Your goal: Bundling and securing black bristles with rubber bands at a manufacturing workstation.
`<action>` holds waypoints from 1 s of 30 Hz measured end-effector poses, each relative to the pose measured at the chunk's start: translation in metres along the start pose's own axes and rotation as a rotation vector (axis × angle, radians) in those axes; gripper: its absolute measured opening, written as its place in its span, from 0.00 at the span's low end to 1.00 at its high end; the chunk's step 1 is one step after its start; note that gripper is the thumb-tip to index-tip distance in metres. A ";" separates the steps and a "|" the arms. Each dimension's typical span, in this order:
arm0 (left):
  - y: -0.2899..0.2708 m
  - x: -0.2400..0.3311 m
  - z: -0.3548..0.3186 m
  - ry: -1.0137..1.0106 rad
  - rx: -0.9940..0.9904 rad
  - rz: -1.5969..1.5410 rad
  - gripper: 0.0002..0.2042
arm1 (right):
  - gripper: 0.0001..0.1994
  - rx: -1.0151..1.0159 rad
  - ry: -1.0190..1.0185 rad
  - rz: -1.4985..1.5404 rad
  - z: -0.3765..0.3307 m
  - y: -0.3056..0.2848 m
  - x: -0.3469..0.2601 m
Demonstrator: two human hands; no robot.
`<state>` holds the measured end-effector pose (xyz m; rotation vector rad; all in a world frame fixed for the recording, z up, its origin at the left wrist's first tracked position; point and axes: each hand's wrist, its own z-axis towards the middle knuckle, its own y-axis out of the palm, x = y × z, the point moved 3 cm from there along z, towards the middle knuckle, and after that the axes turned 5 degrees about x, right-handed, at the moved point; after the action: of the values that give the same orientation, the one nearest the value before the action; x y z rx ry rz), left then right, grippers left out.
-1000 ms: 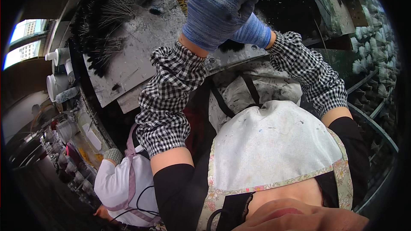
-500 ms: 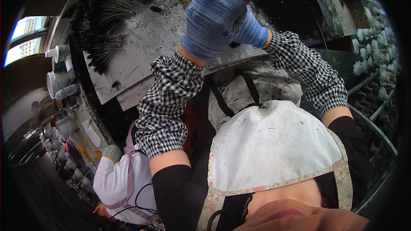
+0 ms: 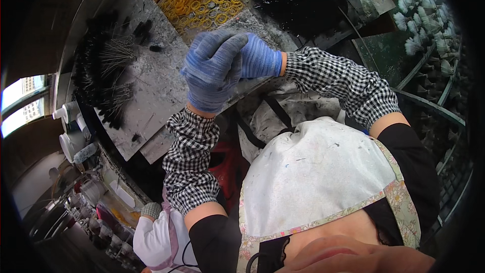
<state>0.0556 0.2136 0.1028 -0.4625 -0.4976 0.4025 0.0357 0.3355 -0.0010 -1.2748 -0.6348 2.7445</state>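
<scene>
My left hand (image 3: 212, 73), in a blue knitted glove, is closed, its fingers curled against my right hand. The same kind of glove covers my right hand (image 3: 260, 56), which comes in from the right and meets the left one. Its fingertips are hidden behind the left hand. Whatever the two hands hold between them, if anything, does not show. Both are above the front part of a paint-spattered board (image 3: 156, 78). To their left lies a heap of black bristle brushes (image 3: 96, 65) with thin wire stems. Yellow rubber bands (image 3: 202, 0) are spread just beyond the hands.
A glossy black patch (image 3: 298, 2) covers the far right of the worktop. Racks of white-tufted brushes (image 3: 417, 25) stand at the right, with metal bars (image 3: 424, 103). White containers (image 3: 72, 144) are at the left. A co-worker in white sleeves (image 3: 156, 240) is at the lower left.
My joined hands have come lower and leftward in the picture, staying together. The view has also shifted, and more of the rubber bands and black patch now shows.
</scene>
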 end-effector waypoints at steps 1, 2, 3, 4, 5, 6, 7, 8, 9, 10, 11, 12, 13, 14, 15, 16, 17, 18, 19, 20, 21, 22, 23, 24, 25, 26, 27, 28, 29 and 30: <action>0.005 0.000 -0.003 -0.041 -0.026 0.037 0.11 | 0.16 0.015 0.008 -0.014 -0.007 0.003 0.005; 0.008 0.000 -0.002 -0.001 -0.132 0.047 0.11 | 0.16 -0.014 0.041 -0.018 -0.015 0.006 0.011; 0.017 -0.004 0.009 0.005 -0.127 0.038 0.11 | 0.16 -0.057 0.065 -0.022 -0.016 0.004 0.020; 0.018 -0.003 0.015 -0.023 -0.159 0.024 0.12 | 0.15 -0.114 0.116 0.037 -0.010 0.001 0.014; 0.021 -0.003 0.020 -0.052 -0.194 0.009 0.12 | 0.16 -0.170 0.186 0.040 -0.009 -0.020 0.011; 0.033 -0.005 0.035 -0.007 -0.189 -0.018 0.13 | 0.16 -0.080 0.136 -0.022 -0.008 -0.035 0.019; 0.051 -0.003 0.055 0.051 -0.171 -0.058 0.13 | 0.16 0.005 0.082 -0.079 -0.007 -0.051 0.033; 0.062 0.005 0.071 0.096 -0.159 -0.092 0.13 | 0.17 0.040 0.049 -0.172 -0.002 -0.074 0.036; 0.080 0.000 0.081 0.131 -0.146 -0.088 0.11 | 0.18 0.074 0.017 -0.261 0.004 -0.098 0.038; 0.101 0.001 0.095 0.109 -0.183 -0.136 0.09 | 0.17 0.053 -0.024 -0.481 0.000 -0.125 0.050; 0.122 -0.003 0.113 0.083 -0.088 -0.409 0.15 | 0.17 0.032 -0.082 -0.689 0.002 -0.142 0.062; 0.134 -0.004 0.124 0.131 -0.125 -0.351 0.12 | 0.18 0.163 0.014 -0.540 0.002 -0.149 0.077; 0.145 -0.005 0.132 0.175 -0.154 -0.296 0.09 | 0.21 0.285 0.108 -0.394 0.005 -0.158 0.085; 0.159 -0.013 0.135 0.173 -0.155 -0.300 0.09 | 0.24 0.315 0.249 -0.276 0.006 -0.163 0.094; 0.175 -0.024 0.130 0.131 -0.256 -0.206 0.06 | 0.24 0.311 0.260 -0.268 0.001 -0.162 0.100; 0.187 -0.035 0.121 0.089 -0.356 -0.109 0.04 | 0.25 0.181 0.337 -0.318 -0.004 -0.157 0.107; 0.193 -0.036 0.120 0.095 -0.360 -0.119 0.04 | 0.27 0.061 0.412 -0.382 -0.006 -0.160 0.115; 0.196 -0.037 0.119 0.151 -0.311 -0.181 0.04 | 0.26 0.309 0.194 -0.391 -0.007 -0.156 0.112; 0.195 -0.035 0.114 0.195 -0.268 -0.243 0.05 | 0.26 0.312 0.208 -0.391 -0.013 -0.157 0.117; 0.200 -0.036 0.117 0.177 -0.251 -0.230 0.06 | 0.26 0.213 0.254 -0.476 -0.016 -0.158 0.125; 0.201 -0.038 0.119 0.172 -0.255 -0.229 0.06 | 0.26 0.109 0.290 -0.556 -0.013 -0.157 0.127; 0.201 -0.039 0.121 0.191 -0.240 -0.187 0.06 | 0.27 0.116 0.351 -0.420 -0.013 -0.158 0.126; 0.199 -0.040 0.121 0.210 -0.224 -0.144 0.06 | 0.27 0.114 0.353 -0.415 -0.013 -0.157 0.124; 0.201 -0.038 0.121 0.189 -0.253 -0.169 0.06 | 0.26 0.212 0.264 -0.380 -0.012 -0.160 0.118; 0.201 -0.036 0.119 0.189 -0.255 -0.171 0.06 | 0.26 0.308 0.175 -0.346 -0.011 -0.162 0.114; 0.199 -0.033 0.116 0.185 -0.252 -0.241 0.05 | 0.25 0.355 0.153 -0.375 -0.016 -0.159 0.115; 0.197 -0.031 0.114 0.180 -0.246 -0.310 0.05 | 0.25 0.354 0.155 -0.377 -0.018 -0.160 0.119; 0.197 -0.031 0.117 0.179 -0.245 -0.312 0.05 | 0.26 0.211 0.230 -0.480 -0.017 -0.160 0.126; 0.198 -0.033 0.122 0.187 -0.242 -0.251 0.05 | 0.27 0.066 0.304 -0.580 -0.019 -0.159 0.132; 0.198 -0.034 0.126 0.198 -0.239 -0.191 0.05 | 0.26 -0.007 0.519 -0.395 -0.011 -0.164 0.123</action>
<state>-0.0896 0.4007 0.0872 -0.6724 -0.3949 0.1112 -0.0576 0.5155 -0.0329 -1.5733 -0.7396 1.9913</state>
